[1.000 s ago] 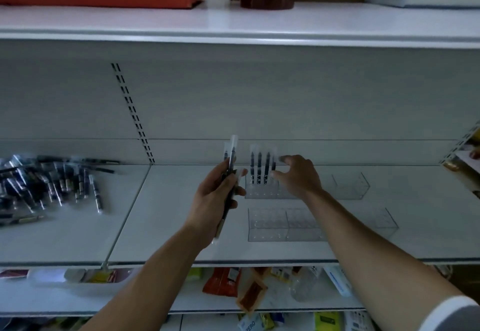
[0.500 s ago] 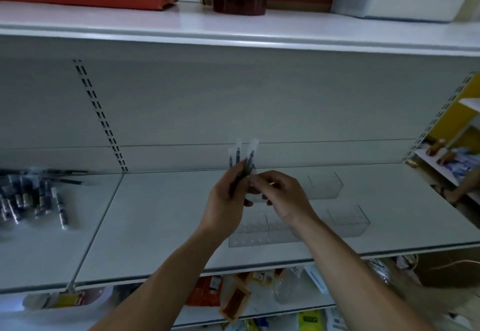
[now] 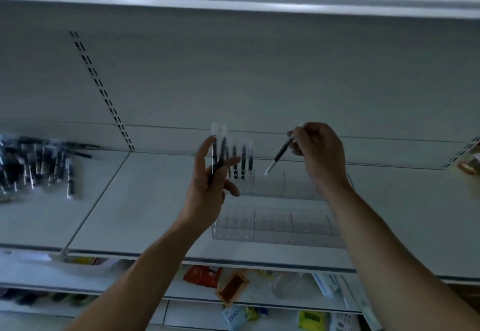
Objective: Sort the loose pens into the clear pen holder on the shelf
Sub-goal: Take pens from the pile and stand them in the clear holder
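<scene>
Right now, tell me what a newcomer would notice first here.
The two hands at mid-shelf draw the eye: the right hand pinches a single pen, tilted tip-down above the rear clear pen holder, while the left hand grips a bunch of pens upright. A few standing pens fill that holder's left end, and a pile of loose pens lies at the shelf's far left.

Black pens [image 3: 39, 164], seemingly white-capped
</scene>
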`<action>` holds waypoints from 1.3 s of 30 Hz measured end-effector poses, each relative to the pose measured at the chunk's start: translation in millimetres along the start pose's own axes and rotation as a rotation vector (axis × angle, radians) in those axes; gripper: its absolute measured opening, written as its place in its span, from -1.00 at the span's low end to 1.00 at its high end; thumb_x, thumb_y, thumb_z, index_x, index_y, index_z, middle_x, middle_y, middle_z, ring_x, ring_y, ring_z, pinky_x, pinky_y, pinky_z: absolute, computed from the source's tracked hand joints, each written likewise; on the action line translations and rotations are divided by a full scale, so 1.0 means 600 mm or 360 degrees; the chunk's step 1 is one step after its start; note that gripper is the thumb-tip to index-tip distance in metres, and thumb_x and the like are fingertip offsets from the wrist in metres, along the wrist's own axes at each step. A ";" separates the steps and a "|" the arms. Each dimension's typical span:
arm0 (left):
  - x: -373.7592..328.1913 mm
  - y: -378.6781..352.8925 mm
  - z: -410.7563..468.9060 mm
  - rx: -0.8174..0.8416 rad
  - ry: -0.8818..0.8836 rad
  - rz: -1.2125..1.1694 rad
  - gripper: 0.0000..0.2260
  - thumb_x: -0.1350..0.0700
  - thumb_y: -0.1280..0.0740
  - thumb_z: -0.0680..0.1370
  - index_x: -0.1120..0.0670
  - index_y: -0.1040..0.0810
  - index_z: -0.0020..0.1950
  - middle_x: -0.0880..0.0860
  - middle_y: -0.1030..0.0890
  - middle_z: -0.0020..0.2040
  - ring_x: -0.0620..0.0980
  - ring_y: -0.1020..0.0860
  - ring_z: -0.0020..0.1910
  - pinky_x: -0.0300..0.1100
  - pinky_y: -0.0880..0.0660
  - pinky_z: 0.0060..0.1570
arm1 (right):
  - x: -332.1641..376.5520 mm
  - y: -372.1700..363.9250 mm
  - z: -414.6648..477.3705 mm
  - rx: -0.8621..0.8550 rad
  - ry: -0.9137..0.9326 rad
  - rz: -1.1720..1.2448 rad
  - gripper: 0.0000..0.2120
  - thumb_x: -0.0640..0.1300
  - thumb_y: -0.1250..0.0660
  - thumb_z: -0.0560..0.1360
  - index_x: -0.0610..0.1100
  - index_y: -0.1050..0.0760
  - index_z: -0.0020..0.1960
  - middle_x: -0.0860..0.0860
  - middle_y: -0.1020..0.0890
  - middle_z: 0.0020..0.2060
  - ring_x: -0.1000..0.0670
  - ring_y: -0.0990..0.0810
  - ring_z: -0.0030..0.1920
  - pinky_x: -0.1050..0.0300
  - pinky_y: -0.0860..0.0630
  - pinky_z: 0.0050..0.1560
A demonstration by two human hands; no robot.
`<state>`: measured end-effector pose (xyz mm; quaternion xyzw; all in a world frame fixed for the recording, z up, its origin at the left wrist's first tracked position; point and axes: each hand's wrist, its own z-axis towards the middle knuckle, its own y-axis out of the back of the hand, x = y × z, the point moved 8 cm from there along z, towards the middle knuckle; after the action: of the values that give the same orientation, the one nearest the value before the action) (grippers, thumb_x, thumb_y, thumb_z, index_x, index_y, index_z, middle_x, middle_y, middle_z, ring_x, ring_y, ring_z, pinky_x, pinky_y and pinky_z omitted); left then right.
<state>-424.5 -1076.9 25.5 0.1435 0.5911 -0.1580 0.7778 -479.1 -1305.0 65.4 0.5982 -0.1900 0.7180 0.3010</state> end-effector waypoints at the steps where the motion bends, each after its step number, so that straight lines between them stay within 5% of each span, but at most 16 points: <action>1: 0.003 -0.003 -0.003 0.0010 0.0006 0.0010 -0.50 0.35 -0.08 0.64 -0.08 -0.10 0.48 0.11 -0.62 0.16 -0.05 -0.54 -0.39 -0.30 -0.36 -0.47 | -0.005 -0.003 0.006 0.0023 0.0035 -0.0027 -0.97 -0.13 -0.36 0.50 -0.06 -0.52 -0.07 0.02 -0.71 -0.17 0.01 -0.69 -0.17 -0.03 -0.63 -0.04; 6: 0.012 -0.012 -0.013 -0.0052 0.0107 0.0028 -0.76 0.30 -0.13 0.64 0.00 -0.42 0.19 -0.05 -0.67 0.05 -0.09 -0.53 -0.39 -0.27 -0.35 -0.44 | -0.019 -0.034 0.019 0.0149 0.0133 -0.0141 -0.98 -0.11 -0.33 0.53 -0.05 -0.51 -0.05 0.04 -0.69 -0.15 0.04 -0.68 -0.14 -0.15 -0.61 0.01; 10: 0.010 -0.007 -0.022 -0.0096 0.0212 -0.0028 -0.77 0.24 -0.15 0.65 -0.06 -0.46 0.17 -0.04 -0.67 0.01 -0.08 -0.54 -0.33 -0.28 -0.40 -0.44 | -0.015 -0.054 0.028 0.0259 0.0246 -0.0346 -0.90 -0.02 -0.32 0.51 -0.03 -0.50 -0.02 0.07 -0.68 -0.14 0.06 -0.67 -0.12 -0.10 -0.61 -0.02; 15: 0.016 -0.009 -0.021 -0.0095 0.0235 -0.0008 -0.79 0.24 -0.15 0.65 -0.02 -0.49 0.15 0.01 -0.67 -0.13 -0.09 -0.44 -0.44 -0.33 -0.36 -0.45 | -0.029 -0.090 0.014 0.0558 0.0310 -0.0849 -0.91 -0.05 -0.33 0.54 -0.04 -0.49 0.00 0.12 -0.66 -0.11 0.16 -0.61 -0.14 0.47 -0.42 -0.22; 23: 0.010 -0.039 -0.018 0.0043 0.0281 -0.0072 -0.83 0.19 -0.16 0.65 0.07 -0.50 0.17 0.05 -0.66 -0.11 -0.09 -0.43 -0.41 -0.35 -0.36 -0.42 | -0.044 -0.089 -0.004 0.0588 0.0095 -0.0969 -0.74 -0.02 -0.33 0.53 -0.01 -0.49 0.21 0.17 -0.58 0.03 0.12 -0.58 -0.06 0.23 -0.40 -0.12; 27: 0.007 -0.055 -0.014 0.0099 0.0291 -0.0069 -0.84 0.17 -0.16 0.66 0.08 -0.50 0.15 0.01 -0.65 -0.15 -0.07 -0.41 -0.41 -0.35 -0.35 -0.40 | -0.022 -0.036 -0.031 0.0256 0.0088 -0.0619 -0.85 -0.11 -0.31 0.52 0.04 -0.56 0.06 0.15 -0.63 -0.06 0.17 -0.57 -0.25 0.26 -0.43 -0.26; 31: 0.003 -0.089 -0.013 0.0248 0.0283 -0.0041 -0.83 0.19 -0.13 0.66 0.10 -0.49 0.16 0.03 -0.61 -0.17 -0.15 -0.42 -0.44 -0.36 -0.34 -0.42 | -0.023 -0.055 -0.069 0.0634 -0.0170 -0.0203 -0.91 -0.01 -0.36 0.52 0.00 -0.59 -0.02 0.06 -0.67 -0.14 0.12 -0.60 -0.22 0.22 -0.50 -0.25; 39: 0.023 -0.109 -0.006 0.0419 0.0303 0.0230 -0.83 0.13 -0.14 0.66 -0.09 -0.47 0.11 -0.08 -0.65 -0.13 -0.10 -0.57 -0.30 -0.26 -0.42 -0.35 | -0.036 -0.042 -0.064 0.0561 -0.0223 -0.0076 -0.92 -0.10 -0.40 0.50 -0.12 -0.57 -0.09 0.10 -0.66 -0.30 0.16 -0.59 -0.28 0.29 -0.50 -0.28</action>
<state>-451.5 -1135.8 9.1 0.3005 0.6243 -0.1634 0.7023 -488.8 -1266.1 34.0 0.6945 -0.0674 0.6893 0.1947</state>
